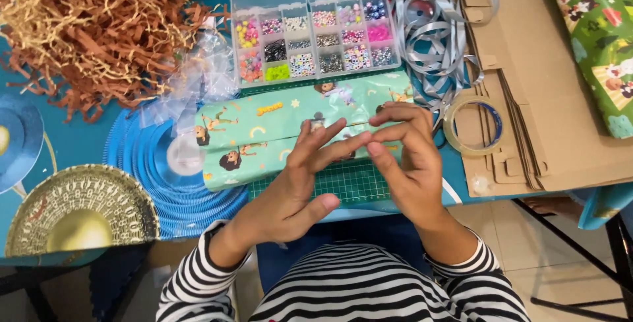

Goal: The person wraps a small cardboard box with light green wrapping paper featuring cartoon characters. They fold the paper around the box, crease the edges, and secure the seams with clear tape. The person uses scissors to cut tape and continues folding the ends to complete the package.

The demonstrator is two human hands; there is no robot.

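Observation:
A box wrapped in light green cartoon-print paper (277, 127) lies on a green cutting mat (349, 183) at the table's front. My left hand (297, 187) rests with fingers stretched out flat across the paper's seam. My right hand (405, 160) curls beside it, fingertips pressing on the same seam, touching the left fingers. Whether a piece of tape lies under the fingers I cannot tell. Both sleeves are black-and-white striped.
A clear bead organiser (313, 41) sits behind the box. Silver ribbon (432, 32), a clear tape roll (473, 124) and flat cardboard (541, 84) lie right. Shredded brown paper (92, 25), a blue pleated disc (165, 170) and a gold one (82, 213) lie left. More wrapping paper (603, 38) far right.

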